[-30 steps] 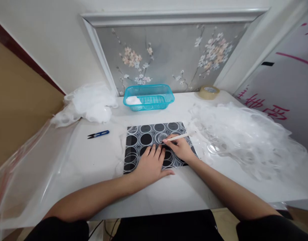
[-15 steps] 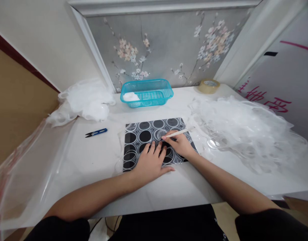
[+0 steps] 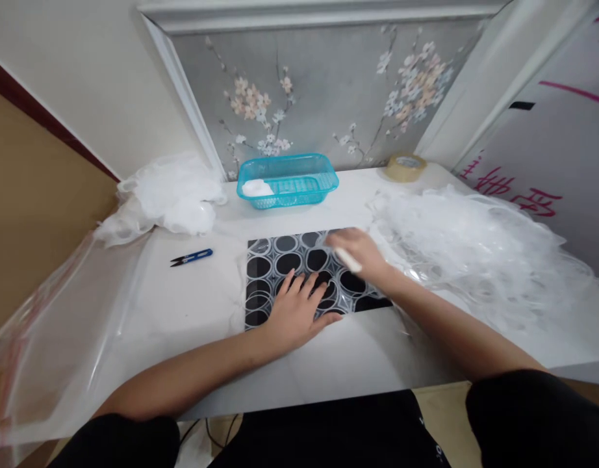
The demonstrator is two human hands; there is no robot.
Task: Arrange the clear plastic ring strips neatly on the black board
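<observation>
A black sheet patterned with grey-white rings (image 3: 276, 244) lies on the white table. My left hand (image 3: 294, 315) rests flat on its lower part, fingers spread. Over the upper right of the sheet is my right hand (image 3: 360, 253), blurred by motion, its fingers closed round a slim white stick-shaped tool (image 3: 348, 260). The tool's tip is smeared, so I cannot tell whether it touches the sheet. Clear film and thin translucent loops show along the sheet's edges.
Blue thread snips (image 3: 192, 257) lie on the left. Behind stand a turquoise basket (image 3: 319, 190) with something white in it and a roll of tape (image 3: 405, 168). White translucent material is heaped at the left (image 3: 167, 195) and right (image 3: 475, 247). A clear plastic bag (image 3: 70, 338) drapes the left edge.
My right hand has moved up and to the right over the sheet, and the white tool now slants down toward my wrist. My left hand has stayed on the sheet.
</observation>
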